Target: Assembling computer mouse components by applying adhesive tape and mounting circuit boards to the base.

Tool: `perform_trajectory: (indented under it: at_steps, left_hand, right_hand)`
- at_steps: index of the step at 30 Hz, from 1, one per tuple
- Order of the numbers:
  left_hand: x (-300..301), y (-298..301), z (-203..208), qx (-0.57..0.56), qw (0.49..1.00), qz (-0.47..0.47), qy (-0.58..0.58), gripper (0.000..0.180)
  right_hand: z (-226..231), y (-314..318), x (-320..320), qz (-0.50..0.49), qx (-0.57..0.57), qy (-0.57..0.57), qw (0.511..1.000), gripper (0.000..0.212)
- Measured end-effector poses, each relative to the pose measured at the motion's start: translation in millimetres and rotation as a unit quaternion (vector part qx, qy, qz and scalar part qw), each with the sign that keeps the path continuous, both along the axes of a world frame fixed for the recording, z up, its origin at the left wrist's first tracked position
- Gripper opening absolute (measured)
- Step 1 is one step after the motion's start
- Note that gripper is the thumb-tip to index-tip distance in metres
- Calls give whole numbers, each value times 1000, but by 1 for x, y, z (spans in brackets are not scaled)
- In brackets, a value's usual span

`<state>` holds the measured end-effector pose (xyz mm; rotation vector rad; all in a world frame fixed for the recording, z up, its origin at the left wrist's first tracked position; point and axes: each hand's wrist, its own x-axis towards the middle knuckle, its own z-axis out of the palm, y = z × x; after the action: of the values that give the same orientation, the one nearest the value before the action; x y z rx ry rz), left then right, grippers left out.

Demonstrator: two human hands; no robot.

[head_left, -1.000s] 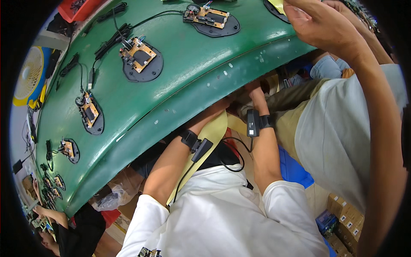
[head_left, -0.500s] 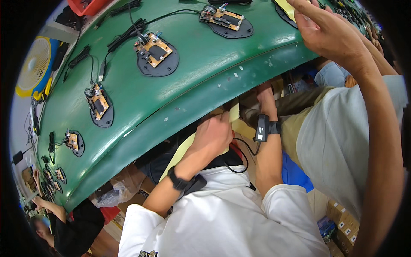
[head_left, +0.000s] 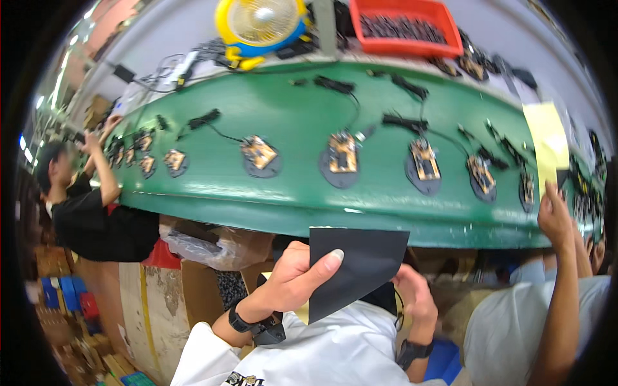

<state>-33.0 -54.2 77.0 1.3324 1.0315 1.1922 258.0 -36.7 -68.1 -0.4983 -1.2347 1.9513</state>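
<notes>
My left hand (head_left: 291, 280) pinches a flat black sheet (head_left: 364, 265) by its left side, the thumb lying on the black face. A bit of pale yellow shows at the sheet's lower left. In front of my chest, it is held up near the table's front edge. My right hand (head_left: 417, 297) is beside the sheet's right edge, fingers apart and slightly curled, gripping nothing that I can see. Beyond the sheet, a computer mouse base (head_left: 342, 161) with a tan circuit board lies on the green table (head_left: 296, 128).
More mouse bases with cables (head_left: 259, 156) lie in a row along the table. A yellow-and-blue fan (head_left: 262, 22) and a red bin (head_left: 409, 29) of small dark parts stand behind. At right, a co-worker's hand (head_left: 555, 215) holds a yellow sheet (head_left: 547, 138); another person (head_left: 96, 212) sits at left.
My hands have come up from below the table edge, the left one bringing the sheet into view. The view has swung and levelled. The co-worker's hand at right now raises a yellow sheet.
</notes>
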Motion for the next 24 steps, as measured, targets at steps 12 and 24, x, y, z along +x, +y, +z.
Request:
perform_trajectory:
  at_steps: [12, 24]
  left_hand:
    - [-40, 9, 98, 203, 972, 54, 106, 25]
    - [-80, 35, 293, 384, 881, 160, 225, 43]
  right_hand:
    - [94, 37, -111, 112, 234, -49, 965, 53]
    - [166, 55, -200, 132, 140, 18, 981, 54]
